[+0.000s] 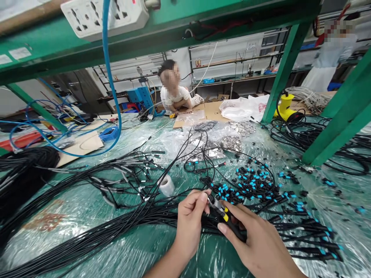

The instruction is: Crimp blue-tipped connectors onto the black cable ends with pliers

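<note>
My right hand (252, 239) grips a pair of pliers (223, 213) with black and yellow handles, their metal jaws pointing up and left. My left hand (189, 222) pinches something thin and black close to the jaws, most likely a black cable (185, 212), though the fingers partly hide it. Many black cables (116, 220) run under both hands across the plastic-covered green table (208, 258). Just beyond the hands lies a heap of black connectors with blue tips (246, 183). A white tape roll (166, 185) stands to the left of them.
Silver parts in plastic (214, 148) lie beyond the connectors. Green frame posts (285, 65) and a beam carrying a power strip (101, 17) cross the view above. A blue cable (111, 77) hangs down. A seated person (174, 88) and a standing person (326, 65) are farther back.
</note>
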`<state>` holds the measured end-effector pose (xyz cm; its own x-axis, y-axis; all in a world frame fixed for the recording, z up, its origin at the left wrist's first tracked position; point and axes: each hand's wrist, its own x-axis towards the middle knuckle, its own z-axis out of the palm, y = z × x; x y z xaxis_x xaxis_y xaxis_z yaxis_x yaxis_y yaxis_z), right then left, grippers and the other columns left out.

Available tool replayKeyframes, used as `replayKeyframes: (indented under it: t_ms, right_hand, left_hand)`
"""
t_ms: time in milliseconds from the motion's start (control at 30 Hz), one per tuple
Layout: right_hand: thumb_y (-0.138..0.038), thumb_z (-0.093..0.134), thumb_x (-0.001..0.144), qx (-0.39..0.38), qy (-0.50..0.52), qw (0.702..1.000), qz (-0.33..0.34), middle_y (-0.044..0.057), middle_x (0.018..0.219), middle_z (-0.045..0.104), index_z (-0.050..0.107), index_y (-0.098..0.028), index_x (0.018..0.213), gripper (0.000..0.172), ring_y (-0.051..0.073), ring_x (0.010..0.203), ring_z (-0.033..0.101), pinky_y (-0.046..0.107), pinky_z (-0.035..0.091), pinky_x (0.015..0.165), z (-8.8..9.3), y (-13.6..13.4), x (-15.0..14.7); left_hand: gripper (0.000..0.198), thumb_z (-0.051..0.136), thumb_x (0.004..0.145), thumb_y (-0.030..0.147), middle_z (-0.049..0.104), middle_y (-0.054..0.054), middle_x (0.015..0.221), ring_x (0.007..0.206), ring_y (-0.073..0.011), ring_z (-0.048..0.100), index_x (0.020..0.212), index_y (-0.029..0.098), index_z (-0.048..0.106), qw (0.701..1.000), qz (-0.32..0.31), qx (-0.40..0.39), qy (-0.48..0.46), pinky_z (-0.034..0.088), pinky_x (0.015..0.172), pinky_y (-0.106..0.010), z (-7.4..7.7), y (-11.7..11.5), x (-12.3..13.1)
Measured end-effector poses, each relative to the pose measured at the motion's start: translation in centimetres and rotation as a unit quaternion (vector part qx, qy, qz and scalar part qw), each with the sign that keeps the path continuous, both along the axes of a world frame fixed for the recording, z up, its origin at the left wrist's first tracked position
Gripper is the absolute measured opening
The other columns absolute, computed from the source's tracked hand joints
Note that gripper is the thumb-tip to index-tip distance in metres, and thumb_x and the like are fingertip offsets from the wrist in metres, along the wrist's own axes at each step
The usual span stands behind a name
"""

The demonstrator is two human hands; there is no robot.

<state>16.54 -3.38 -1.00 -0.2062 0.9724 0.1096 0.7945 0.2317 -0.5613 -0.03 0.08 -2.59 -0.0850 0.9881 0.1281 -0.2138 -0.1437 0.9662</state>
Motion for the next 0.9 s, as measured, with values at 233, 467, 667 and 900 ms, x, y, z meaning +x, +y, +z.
replayKeyframes:
  t_ms: [233, 467, 667, 900]
  right_hand:
    - [-0.047, 0.047, 0.092, -0.022, 0.046, 0.999, 0.02, 0.005, 0.109, 0.069, 0.055, -0.035, 0.132, 0.042, 0.025, 0.085, 0.069, 0.033, 0.055, 0.067, -0.2, -0.1, 0.0]
    - [-0.047, 0.052, 0.09, -0.182, 0.244, 0.947, 0.103, 0.001, 0.086, 0.07, 0.065, -0.029, 0.12, 0.037, 0.022, 0.081, 0.064, 0.029, 0.049, 0.071, 2.4, 0.0, -0.4]
    - [-0.06, 0.049, 0.089, -0.308, 0.362, 0.875, 0.097, -0.003, 0.063, 0.049, 0.068, -0.02, 0.107, 0.047, 0.014, 0.06, 0.049, 0.025, 0.043, 0.059, 2.2, -0.3, 0.2]
    - [-0.043, 0.054, 0.089, -0.125, 0.197, 0.971, 0.046, 0.0, 0.092, 0.069, 0.064, -0.033, 0.118, 0.032, 0.02, 0.081, 0.063, 0.031, 0.051, 0.072, 1.7, -0.3, -0.3]
  left_hand:
    - [0.023, 0.069, 0.083, 0.037, 0.06, -0.002, 0.072, 0.063, -0.0121, 0.048, 0.075, 0.016, 0.074, 0.998, 0.002, -0.018, -0.054, 0.04, 0.065, -0.025, 0.4, 0.1, 0.4]
    - [0.024, 0.07, 0.082, 0.039, 0.044, 0.004, 0.054, 0.053, -0.0084, 0.04, 0.078, 0.016, 0.074, 0.991, -0.046, -0.037, -0.119, 0.034, 0.055, -0.02, 1.3, 0.0, 0.6]
    - [0.024, 0.072, 0.08, 0.041, 0.039, 0.006, 0.052, 0.05, -0.0091, 0.04, 0.084, 0.017, 0.075, 0.975, -0.079, -0.087, -0.188, 0.037, 0.049, -0.02, 1.6, -0.1, 0.7]
    - [0.027, 0.07, 0.082, 0.042, 0.048, 0.003, 0.053, 0.055, -0.0098, 0.042, 0.082, 0.016, 0.076, 0.986, -0.041, -0.063, -0.148, 0.039, 0.064, -0.023, 1.3, -0.1, 0.6]
